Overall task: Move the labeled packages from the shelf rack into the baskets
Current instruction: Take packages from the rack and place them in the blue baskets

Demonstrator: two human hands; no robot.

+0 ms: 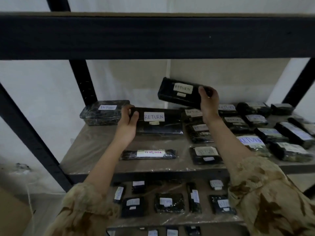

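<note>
Head view, taking the dated package (pixel 149 154) at the front of the shelf board (pixel 95 150) as reference. Two long black parcels marked RETURN are in hand. The lifted package (pixel 179 92) hangs clear of the board, above, behind and to the right of the dated package, with its long axis running left to right and its left end tipped higher. The right hand (pixel 208 101) grips its right end, thumb on the labelled face and fingers curled behind, so nearly all of its length reaches leftward from that grip. The flat package (pixel 160 121) lies on the board directly behind the dated package, with its long axis parallel to it. The left hand (pixel 128 120) closes round its left end, thumb on top and fingers wrapped over the edge, and the body of the parcel extends rightward from the grip. Each hand holds its parcel by the outer end. No baskets show in this view, so the direction of carry cannot be told. By judgement, the flat package must next be raised off the board, and an end grip may let its far end sag.
</note>
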